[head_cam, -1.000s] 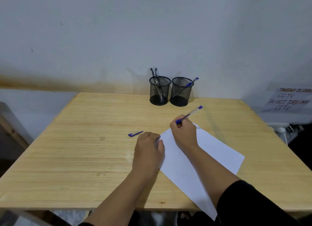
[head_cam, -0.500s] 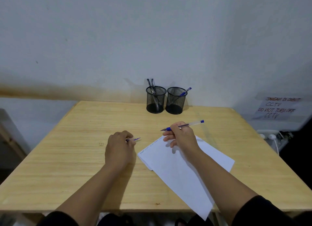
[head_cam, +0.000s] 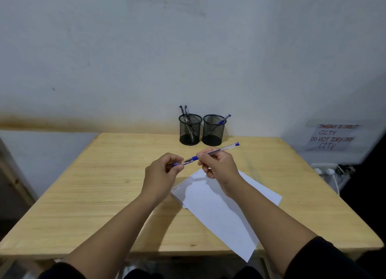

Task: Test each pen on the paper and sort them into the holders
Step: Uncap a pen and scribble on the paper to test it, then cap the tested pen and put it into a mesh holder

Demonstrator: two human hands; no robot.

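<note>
Your right hand (head_cam: 219, 166): grip closed on pen (head_cam: 215, 152), raised above tabletop (head_cam: 94, 195), tip pointing left. Your left hand (head_cam: 161, 174): fingertips pinched on blue cap (head_cam: 180, 164), its mouth at the pen tip. Paper (head_cam: 217, 207): flat beneath your hands. Left holder (head_cam: 190, 129): two dark pens, by the wall. Right holder (head_cam: 214, 130): one blue pen, just beside it.

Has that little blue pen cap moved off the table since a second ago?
Yes. The cap lay on the table left of the paper; now the left hand holds it up at the pen tip.
</note>
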